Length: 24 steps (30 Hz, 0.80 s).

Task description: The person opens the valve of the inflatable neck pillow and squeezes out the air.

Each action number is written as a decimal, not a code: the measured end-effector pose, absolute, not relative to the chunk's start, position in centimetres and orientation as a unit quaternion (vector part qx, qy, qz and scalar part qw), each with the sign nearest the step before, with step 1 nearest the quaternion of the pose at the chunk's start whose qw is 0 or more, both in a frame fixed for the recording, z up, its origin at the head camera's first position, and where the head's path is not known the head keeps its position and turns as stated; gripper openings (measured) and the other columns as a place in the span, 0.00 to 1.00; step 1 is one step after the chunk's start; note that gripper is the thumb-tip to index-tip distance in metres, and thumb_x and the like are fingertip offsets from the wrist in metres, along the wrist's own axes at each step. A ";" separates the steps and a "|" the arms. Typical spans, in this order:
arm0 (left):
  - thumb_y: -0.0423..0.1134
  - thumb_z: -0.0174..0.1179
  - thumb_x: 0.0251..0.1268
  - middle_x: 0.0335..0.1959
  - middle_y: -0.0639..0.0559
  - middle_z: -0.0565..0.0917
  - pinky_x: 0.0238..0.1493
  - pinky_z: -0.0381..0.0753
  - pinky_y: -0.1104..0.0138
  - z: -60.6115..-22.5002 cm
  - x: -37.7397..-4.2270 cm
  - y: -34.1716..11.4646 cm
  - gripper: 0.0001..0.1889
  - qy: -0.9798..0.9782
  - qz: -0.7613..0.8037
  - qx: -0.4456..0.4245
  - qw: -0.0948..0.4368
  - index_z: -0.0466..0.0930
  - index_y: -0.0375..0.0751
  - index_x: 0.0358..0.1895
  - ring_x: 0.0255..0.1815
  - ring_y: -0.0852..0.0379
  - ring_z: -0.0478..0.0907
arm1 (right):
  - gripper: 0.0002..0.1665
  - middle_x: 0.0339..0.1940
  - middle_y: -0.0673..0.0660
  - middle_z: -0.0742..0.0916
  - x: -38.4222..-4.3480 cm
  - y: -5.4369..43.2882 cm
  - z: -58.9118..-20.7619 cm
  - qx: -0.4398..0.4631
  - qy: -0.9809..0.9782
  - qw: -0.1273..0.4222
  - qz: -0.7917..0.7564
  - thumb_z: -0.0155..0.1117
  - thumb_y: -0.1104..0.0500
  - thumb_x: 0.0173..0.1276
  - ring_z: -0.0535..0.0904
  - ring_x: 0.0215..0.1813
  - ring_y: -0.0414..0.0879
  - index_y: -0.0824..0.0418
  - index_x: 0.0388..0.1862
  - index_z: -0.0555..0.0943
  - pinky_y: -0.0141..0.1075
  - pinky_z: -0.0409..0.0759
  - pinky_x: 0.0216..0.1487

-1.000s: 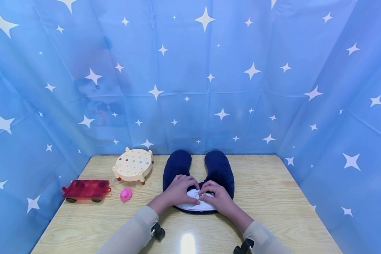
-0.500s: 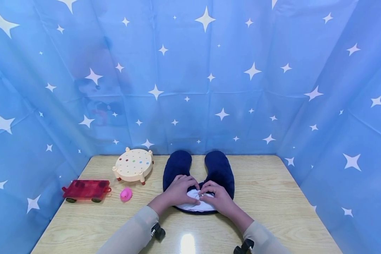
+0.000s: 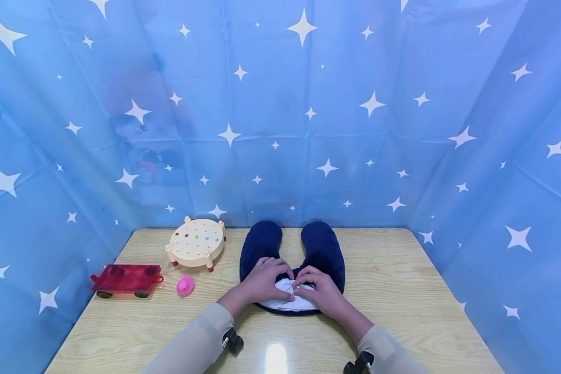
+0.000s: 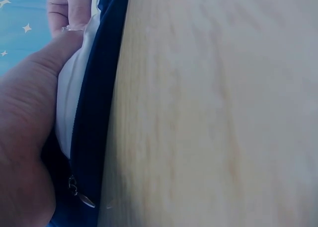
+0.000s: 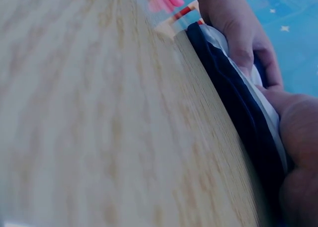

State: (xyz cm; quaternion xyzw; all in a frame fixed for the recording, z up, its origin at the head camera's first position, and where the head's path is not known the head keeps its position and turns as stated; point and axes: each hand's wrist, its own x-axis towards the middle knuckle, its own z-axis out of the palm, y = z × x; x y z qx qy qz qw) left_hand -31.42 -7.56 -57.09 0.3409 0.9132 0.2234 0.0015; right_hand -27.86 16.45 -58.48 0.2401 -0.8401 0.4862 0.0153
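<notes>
A dark navy U-shaped neck pillow (image 3: 323,246) lies on the table, its curved end towards me. The cover is unzipped along that end, baring a white inner lining (image 3: 287,306). My left hand (image 3: 265,280) grips the lining from the left, thumb and fingers bent over it. From the right, my right hand (image 3: 321,288) pinches the lining at the middle, its fingertips close to the left hand's. Something small and shiny (image 4: 66,28) shows at the fingertips in the left wrist view; its kind is unclear. A metal zipper pull (image 4: 85,200) hangs at the opening's end.
To the left stand a red see-through toy wagon (image 3: 128,279), a small pink rubber toy (image 3: 185,286) and a cream round toy table (image 3: 196,241) with coloured dots. A blue star-printed curtain (image 3: 280,104) rises behind the wooden table (image 3: 392,311).
</notes>
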 end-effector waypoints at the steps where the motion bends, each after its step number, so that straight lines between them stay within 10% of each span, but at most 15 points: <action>1: 0.67 0.80 0.60 0.58 0.64 0.84 0.80 0.62 0.48 -57.1 -31.4 -7.6 0.24 0.913 0.223 0.341 0.002 0.85 0.63 0.51 0.65 0.56 0.78 | 0.06 0.51 0.55 0.88 -27.7 16.3 -58.2 0.241 -0.840 0.016 0.486 0.79 0.66 0.72 0.82 0.59 0.55 0.57 0.43 0.94 0.37 0.78 0.64; 9: 0.68 0.79 0.60 0.58 0.64 0.84 0.80 0.62 0.48 -57.2 -31.5 -7.6 0.24 0.915 0.218 0.341 0.000 0.85 0.63 0.51 0.66 0.56 0.78 | 0.05 0.51 0.63 0.87 -26.6 15.8 -56.4 0.240 -0.830 0.008 0.503 0.76 0.71 0.72 0.82 0.59 0.59 0.65 0.43 0.93 0.36 0.78 0.64; 24: 0.67 0.79 0.60 0.57 0.65 0.83 0.80 0.63 0.48 -57.4 -31.5 -7.6 0.23 0.913 0.217 0.346 -0.006 0.85 0.63 0.51 0.64 0.57 0.78 | 0.06 0.51 0.48 0.88 -27.9 16.7 -58.1 0.255 -0.836 0.001 0.486 0.78 0.61 0.75 0.82 0.61 0.50 0.48 0.43 0.94 0.37 0.78 0.65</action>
